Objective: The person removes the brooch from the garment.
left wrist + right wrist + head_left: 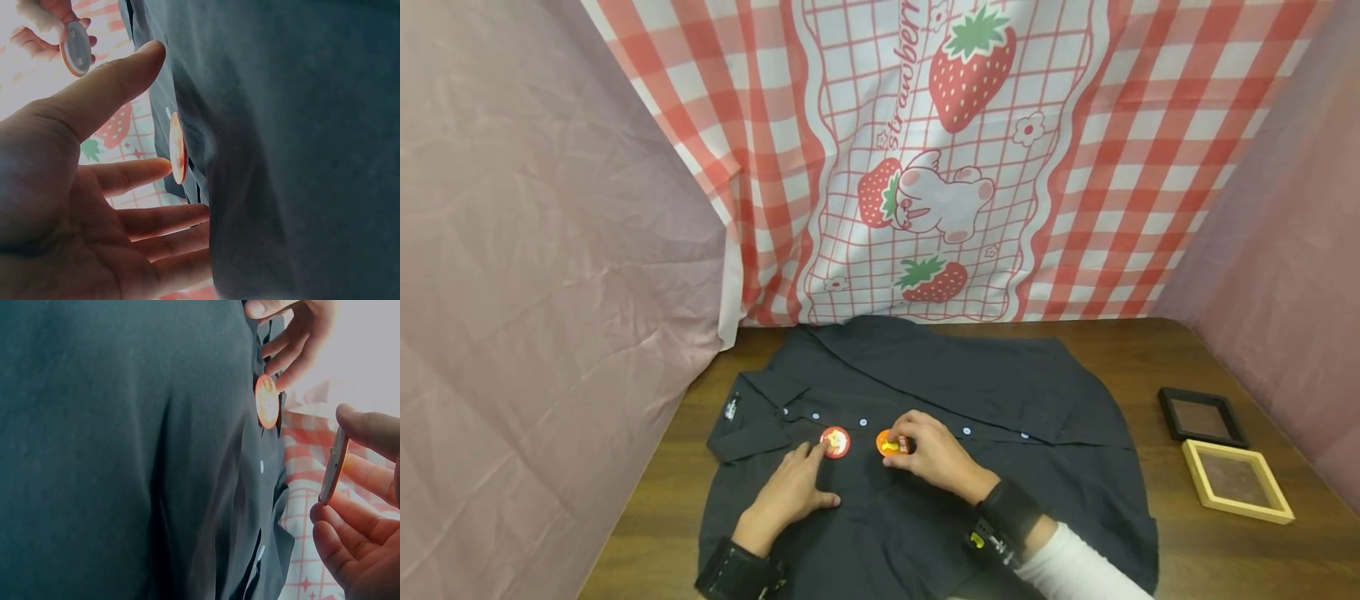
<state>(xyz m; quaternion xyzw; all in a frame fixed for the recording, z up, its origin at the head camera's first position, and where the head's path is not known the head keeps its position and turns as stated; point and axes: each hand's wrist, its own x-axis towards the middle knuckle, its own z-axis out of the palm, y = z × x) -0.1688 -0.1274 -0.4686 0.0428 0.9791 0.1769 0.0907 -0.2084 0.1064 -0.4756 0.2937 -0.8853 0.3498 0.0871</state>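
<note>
A dark button-up shirt lies spread on the table, its collar to the left. On its front sits a round red-rimmed pin badge, below the row of small white buttons. My left hand rests on the cloth with fingers extended, the index fingertip right at that badge's rim. Between thumb and fingers my right hand pinches an orange pin badge. It is held up off the shirt, and its pale back with the pin faces the left wrist view.
Two small frames, one black and one light yellow, lie at the table's right side. A red checked strawberry cloth hangs behind the table. Pink drapes stand at both sides.
</note>
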